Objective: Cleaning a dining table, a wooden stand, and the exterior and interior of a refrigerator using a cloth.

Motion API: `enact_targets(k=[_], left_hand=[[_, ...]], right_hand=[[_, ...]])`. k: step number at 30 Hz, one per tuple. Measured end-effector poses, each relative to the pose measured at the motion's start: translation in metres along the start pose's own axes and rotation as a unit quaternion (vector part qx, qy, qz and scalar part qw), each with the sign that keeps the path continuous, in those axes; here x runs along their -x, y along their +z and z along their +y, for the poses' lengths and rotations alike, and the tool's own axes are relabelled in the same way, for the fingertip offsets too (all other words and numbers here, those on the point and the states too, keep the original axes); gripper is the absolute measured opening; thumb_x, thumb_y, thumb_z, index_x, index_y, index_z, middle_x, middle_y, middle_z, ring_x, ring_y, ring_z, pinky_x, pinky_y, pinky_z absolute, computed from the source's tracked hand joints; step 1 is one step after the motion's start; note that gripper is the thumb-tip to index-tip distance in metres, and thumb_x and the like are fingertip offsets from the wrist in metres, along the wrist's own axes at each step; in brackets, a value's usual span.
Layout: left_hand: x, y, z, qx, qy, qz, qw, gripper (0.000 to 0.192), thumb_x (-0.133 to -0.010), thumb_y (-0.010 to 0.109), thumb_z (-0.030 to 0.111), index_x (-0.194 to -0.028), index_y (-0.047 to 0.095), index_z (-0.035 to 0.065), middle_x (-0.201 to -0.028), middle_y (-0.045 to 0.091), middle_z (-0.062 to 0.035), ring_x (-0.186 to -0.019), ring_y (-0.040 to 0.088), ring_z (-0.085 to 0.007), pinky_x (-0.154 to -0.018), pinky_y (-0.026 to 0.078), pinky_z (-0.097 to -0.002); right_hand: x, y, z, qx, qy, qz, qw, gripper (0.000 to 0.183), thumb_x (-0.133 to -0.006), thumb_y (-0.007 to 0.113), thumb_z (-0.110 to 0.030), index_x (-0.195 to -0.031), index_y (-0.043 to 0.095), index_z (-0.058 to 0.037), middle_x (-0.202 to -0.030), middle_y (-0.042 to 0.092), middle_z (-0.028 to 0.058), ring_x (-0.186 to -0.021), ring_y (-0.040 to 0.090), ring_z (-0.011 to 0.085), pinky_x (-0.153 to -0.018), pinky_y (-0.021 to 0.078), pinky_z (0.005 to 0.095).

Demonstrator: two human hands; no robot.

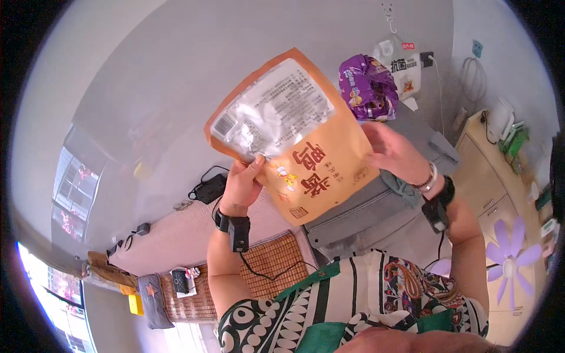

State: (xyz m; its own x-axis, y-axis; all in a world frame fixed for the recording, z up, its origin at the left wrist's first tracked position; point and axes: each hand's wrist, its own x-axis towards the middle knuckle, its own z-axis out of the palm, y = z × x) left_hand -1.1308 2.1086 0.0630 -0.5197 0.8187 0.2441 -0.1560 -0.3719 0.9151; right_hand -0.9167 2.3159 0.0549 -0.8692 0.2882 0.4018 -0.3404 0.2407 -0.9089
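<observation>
A large orange and silver food packaging bag (322, 163), bearing dark writing and a printed cartoon, is held up tilted in front of me. My left hand (245, 183) grips its lower left edge, with the thumb on the near face. At the bag's right edge is my right hand (390, 152), its fingers partly hidden behind the bag, so its hold is unclear. Just beyond that hand stands a crumpled purple plastic snack package (368, 88), on a grey surface (410, 128).
A white printed bag (404, 66) hangs from a wall hook. To the right are a wooden cabinet (485, 176) and a purple flower-shaped fan (509, 267). A sofa with a woven bead mat (276, 264) lies at the lower left, a black adapter (211, 189) along its back.
</observation>
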Motion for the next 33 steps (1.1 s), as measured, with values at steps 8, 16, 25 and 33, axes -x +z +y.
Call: enact_targets(k=[8, 16, 25, 33], left_hand=[[0.012, 0.013, -0.024, 0.047, 0.019, -0.043, 0.998, 0.046, -0.076, 0.059, 0.01, -0.116, 0.038, 0.0001, -0.109, 0.051, -0.0074, -0.099, 0.049, -0.0193, -0.084, 0.042, -0.0338], [0.023, 0.042, -0.021, 0.023, -0.031, -0.057, 0.998, 0.053, -0.063, 0.067, -0.003, -0.111, 0.044, 0.001, -0.104, 0.054, -0.0076, -0.094, 0.053, -0.0194, -0.082, 0.044, -0.0315], [0.054, 0.017, 0.003, -0.255, 0.179, 0.125, 0.942, 0.025, -0.071, 0.058, -0.003, -0.096, 0.052, -0.0031, -0.09, 0.057, -0.0071, -0.082, 0.055, -0.0154, -0.071, 0.045, -0.0276], [0.12, -0.074, 0.074, -0.145, 0.272, 0.321, 0.895, 0.027, -0.074, 0.054, -0.005, -0.101, 0.05, -0.0037, -0.101, 0.054, -0.0104, -0.088, 0.054, -0.017, -0.075, 0.044, -0.0284]], right_hand=[[0.007, 0.036, 0.001, -0.047, 0.037, -0.011, 0.998, 0.034, -0.074, 0.062, -0.01, -0.104, 0.05, 0.002, -0.095, 0.059, 0.0042, -0.084, 0.052, 0.0073, -0.075, 0.0422, 0.0233], [0.013, 0.039, 0.002, 0.138, -0.042, 0.034, 0.989, 0.027, -0.072, 0.063, -0.015, -0.094, 0.056, -0.0002, -0.079, 0.063, 0.0093, -0.069, 0.059, 0.0125, -0.062, 0.0459, 0.0266], [0.009, 0.012, -0.012, 0.261, -0.065, -0.012, 0.963, 0.045, -0.072, 0.063, -0.026, -0.106, 0.048, -0.001, -0.096, 0.058, 0.0136, -0.083, 0.057, 0.0223, -0.069, 0.0451, 0.0285], [0.055, -0.049, 0.053, 0.569, 0.025, -0.176, 0.803, 0.041, -0.07, 0.062, -0.02, -0.107, 0.05, -0.0065, -0.099, 0.052, 0.0153, -0.094, 0.048, 0.0311, -0.082, 0.0394, 0.0375]])
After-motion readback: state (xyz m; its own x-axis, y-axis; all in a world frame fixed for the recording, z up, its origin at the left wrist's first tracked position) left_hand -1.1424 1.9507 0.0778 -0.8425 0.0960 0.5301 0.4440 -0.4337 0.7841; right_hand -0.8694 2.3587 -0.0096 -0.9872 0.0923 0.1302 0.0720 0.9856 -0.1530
